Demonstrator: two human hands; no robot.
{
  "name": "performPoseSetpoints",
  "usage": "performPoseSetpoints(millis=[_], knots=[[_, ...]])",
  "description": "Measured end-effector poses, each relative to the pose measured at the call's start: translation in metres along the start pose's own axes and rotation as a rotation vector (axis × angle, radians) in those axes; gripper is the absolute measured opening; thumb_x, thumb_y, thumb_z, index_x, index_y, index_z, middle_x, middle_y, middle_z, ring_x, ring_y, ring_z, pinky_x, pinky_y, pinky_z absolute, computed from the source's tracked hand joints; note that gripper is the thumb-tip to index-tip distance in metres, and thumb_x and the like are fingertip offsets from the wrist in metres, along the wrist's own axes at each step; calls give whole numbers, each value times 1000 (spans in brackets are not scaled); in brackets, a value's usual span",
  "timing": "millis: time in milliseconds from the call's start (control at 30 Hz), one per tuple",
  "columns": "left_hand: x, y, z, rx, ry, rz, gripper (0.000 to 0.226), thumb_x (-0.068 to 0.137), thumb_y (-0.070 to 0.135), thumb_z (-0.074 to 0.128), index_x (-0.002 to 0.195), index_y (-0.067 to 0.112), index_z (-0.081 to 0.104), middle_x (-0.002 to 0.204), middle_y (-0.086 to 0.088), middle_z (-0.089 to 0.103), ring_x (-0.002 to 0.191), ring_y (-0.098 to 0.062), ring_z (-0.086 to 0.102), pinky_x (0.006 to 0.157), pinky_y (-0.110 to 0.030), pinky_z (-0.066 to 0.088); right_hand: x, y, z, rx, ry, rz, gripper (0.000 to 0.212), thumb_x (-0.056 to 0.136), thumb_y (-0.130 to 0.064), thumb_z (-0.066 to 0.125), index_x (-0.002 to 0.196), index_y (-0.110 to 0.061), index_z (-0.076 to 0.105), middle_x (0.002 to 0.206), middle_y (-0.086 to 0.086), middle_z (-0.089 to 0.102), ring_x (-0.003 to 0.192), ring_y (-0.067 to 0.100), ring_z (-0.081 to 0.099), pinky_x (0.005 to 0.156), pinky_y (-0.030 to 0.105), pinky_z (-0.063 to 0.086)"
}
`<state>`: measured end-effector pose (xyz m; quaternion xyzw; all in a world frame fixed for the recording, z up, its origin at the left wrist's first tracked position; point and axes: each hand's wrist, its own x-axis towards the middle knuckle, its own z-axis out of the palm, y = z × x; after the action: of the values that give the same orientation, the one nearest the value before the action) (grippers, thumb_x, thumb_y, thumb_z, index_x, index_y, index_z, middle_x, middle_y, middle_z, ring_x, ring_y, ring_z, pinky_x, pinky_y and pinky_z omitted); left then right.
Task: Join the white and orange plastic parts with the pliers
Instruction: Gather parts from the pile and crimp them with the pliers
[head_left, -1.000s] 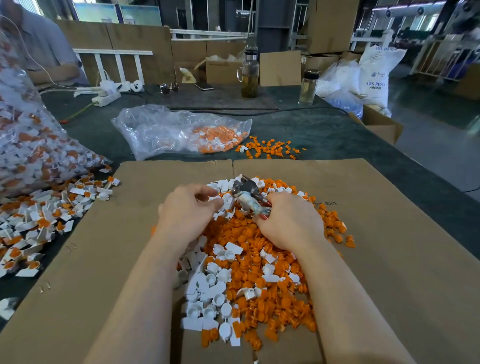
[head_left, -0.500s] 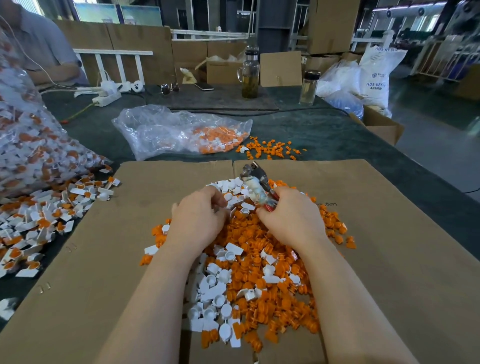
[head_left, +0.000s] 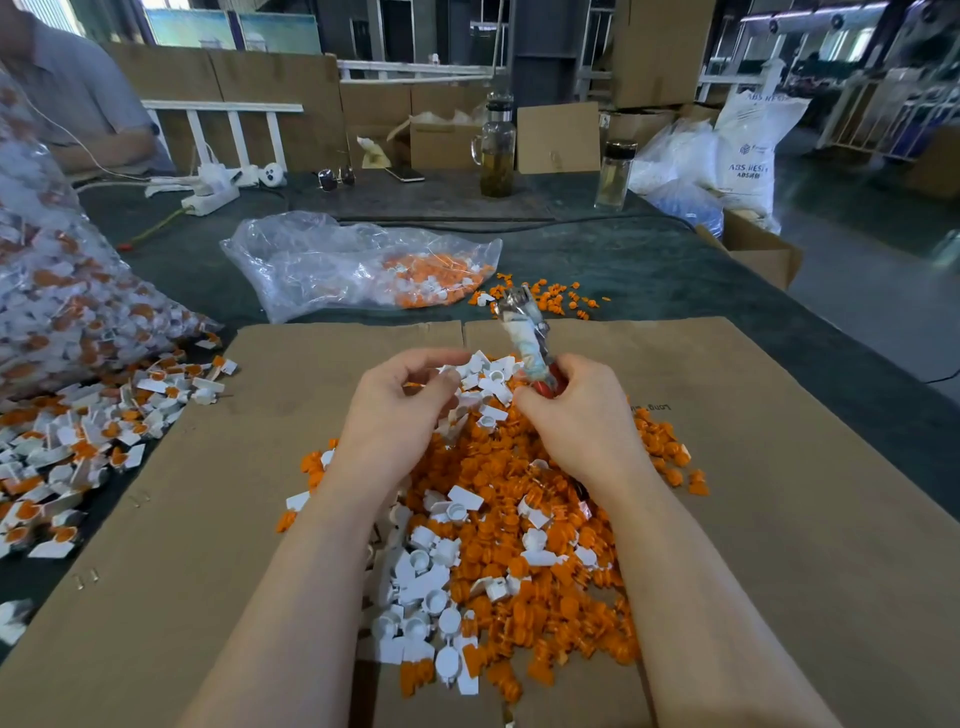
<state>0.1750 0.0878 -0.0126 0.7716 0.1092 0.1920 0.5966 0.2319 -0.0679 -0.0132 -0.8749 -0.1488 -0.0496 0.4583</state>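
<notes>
Pliers (head_left: 523, 332): 1, right hand (head_left: 576, 415) grips | left hand (head_left: 395, 410): 1

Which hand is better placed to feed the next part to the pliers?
Left. The left hand has its fingers on the white parts beside the pliers, while the right hand is occupied gripping the pliers' handles.

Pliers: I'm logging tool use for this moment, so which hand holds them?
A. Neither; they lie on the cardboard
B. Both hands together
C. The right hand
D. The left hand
C: the right hand grips the red handles of the pliers, whose head points up and away over the pile, while the left hand is curled beside the white parts, apart from the tool.
</notes>
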Motion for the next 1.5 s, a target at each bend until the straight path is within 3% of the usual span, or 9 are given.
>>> performPoseSetpoints(millis=[100,200,333,467,567,733,967,1200,1500], knots=[[-1,1,-1,-132,-31,-48,22,92,16,68,94,36,74,92,-1,72,81,-10,72,85,-30,56,-1,0,2,30,27,-15,10,89,-28,63,83,-20,61,69,0,61,59,15,56,53,35,46],[-1,3,0,-344,-46,-102,15,80,14,77,94,21,74,97,-11,73,82,-19,75,77,-26,59,-1,-2,3,97,27,4,13,91,-29,61,86,-16,63,74,5,67,63,16,60,59,37,53],[-3,7,3,-418,-3,-128,30,62,28,82,83,11,70,73,-3,74,70,-17,73,68,-26,60,-2,-2,2,131,13,23,6,90,-23,61,90,-18,63,86,8,72,81,25,68,75,50,57],[-5,11,7,-345,105,-115,36,56,37,84,71,12,63,55,4,65,48,-5,62,52,-18,52,0,-1,3,71,25,-6,14,90,-30,65,100,-25,57,85,-6,64,73,10,61,61,27,49],[-5,10,7,-249,187,-123,38,54,47,83,69,15,69,59,0,63,45,-2,48,56,-24,49,-1,0,4,89,42,-10,21,90,-32,67,102,-28,50,90,-11,63,80,6,61,64,21,48],[-6,12,8,-319,168,-164,29,61,36,85,75,14,73,59,4,68,45,-2,55,52,-16,51,-2,-1,4,100,70,-74,13,89,-26,66,98,-27,57,83,-11,64,74,6,61,61,22,46],[-2,7,-2,-365,268,-201,15,76,25,82,72,14,72,57,6,67,49,-4,61,56,-19,56,3,11,-3,-170,74,-22,12,88,-31,64,82,-26,56,68,-11,57,60,7,55,48,22,34],[-1,6,-2,-412,299,-208,14,79,22,81,74,13,72,56,4,65,51,-4,61,54,-16,53,1,12,1,-430,-114,-62,11,87,-32,62,96,-26,61,79,-9,58,67,9,56,48,24,37],[-1,6,1,-392,272,-217,12,80,21,80,81,11,74,58,6,68,52,-3,63,56,-16,54,-1,9,10,-636,-99,-24,14,85,-35,63,92,-27,55,74,-10,48,59,5,43,43,23,29]])
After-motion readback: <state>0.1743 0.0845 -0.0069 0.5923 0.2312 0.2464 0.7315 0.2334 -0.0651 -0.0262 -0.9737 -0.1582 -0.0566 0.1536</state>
